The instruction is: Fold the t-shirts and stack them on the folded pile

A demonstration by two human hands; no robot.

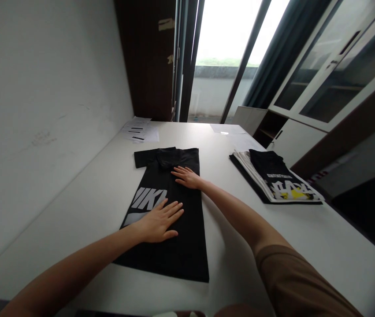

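Note:
A black T-shirt [187, 246] with a white printed logo lies partly folded on the white table [84, 211]. One sleeve sticks out at its far left. My left hand [161, 221] rests flat on the middle of the shirt, fingers spread, covering part of the print. Farther up, near the shirt's right edge, my right hand [188, 177] lies palm down with its fingers stretched out. Neither hand grips the cloth.
A stack of folded T-shirts [273, 178] sits on the table's right side. Paper sheets [141, 131] lie at the far left by the wall [42, 110], and more papers [228, 129] at the far edge. A white cabinet [306, 132] stands beyond the table on the right.

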